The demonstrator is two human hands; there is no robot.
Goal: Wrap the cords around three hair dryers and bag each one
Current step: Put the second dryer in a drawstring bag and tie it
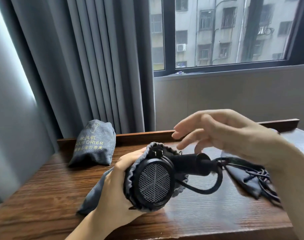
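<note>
My black hair dryer (pixel 165 172) shows a silver honeycomb grille, its bag (pixel 130 172) grey; the filled bag (pixel 94 144) carries gold lettering; wood-grain brown table (pixel 43 187).

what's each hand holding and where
Left hand grips the bag around the dryer head, by the bag's mouth. Right hand holds nothing.

head view | worn at head height, faces forward and down | close over the near half of the wooden tabletop (pixel 43 196) — window (pixel 225 32) and curtain (pixel 95 66) behind | single view
</note>
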